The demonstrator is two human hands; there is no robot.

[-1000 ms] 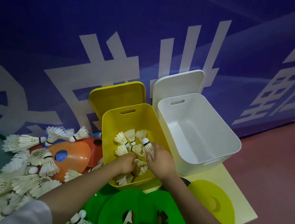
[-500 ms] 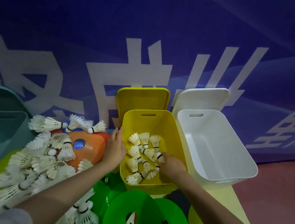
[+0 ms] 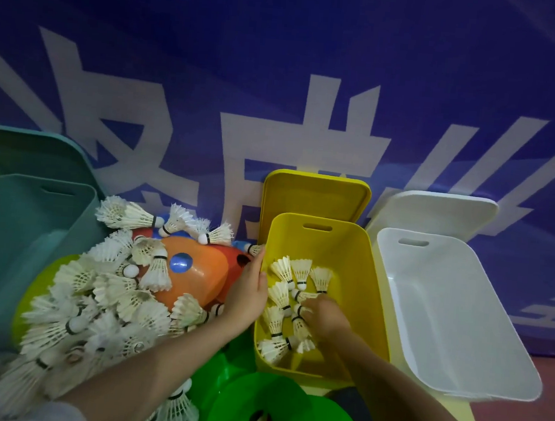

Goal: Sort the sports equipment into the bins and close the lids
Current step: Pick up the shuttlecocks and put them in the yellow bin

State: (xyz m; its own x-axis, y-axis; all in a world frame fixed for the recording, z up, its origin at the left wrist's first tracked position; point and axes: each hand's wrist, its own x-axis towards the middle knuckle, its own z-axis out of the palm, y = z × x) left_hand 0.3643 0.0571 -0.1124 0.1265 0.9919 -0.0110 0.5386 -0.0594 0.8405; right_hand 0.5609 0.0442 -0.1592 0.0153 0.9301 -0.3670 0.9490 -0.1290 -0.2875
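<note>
Early: few shuttlecocks in yellow bin (image 3: 360, 283), big pile (image 3: 96, 302) left, lids open; right hand (image 3: 325, 318) fingers among them, grip unclear, left hand (image 3: 246, 294) flat, empty.

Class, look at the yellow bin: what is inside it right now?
Inside the yellow bin lie about a dozen white shuttlecocks, with the right hand reaching among them. The hand covers a few, so an exact count and its grip cannot be seen.

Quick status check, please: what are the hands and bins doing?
Left hand open on yellow bin rim. Right hand down among shuttlecocks inside; grip unclear. White bin empty, lids open.
</note>
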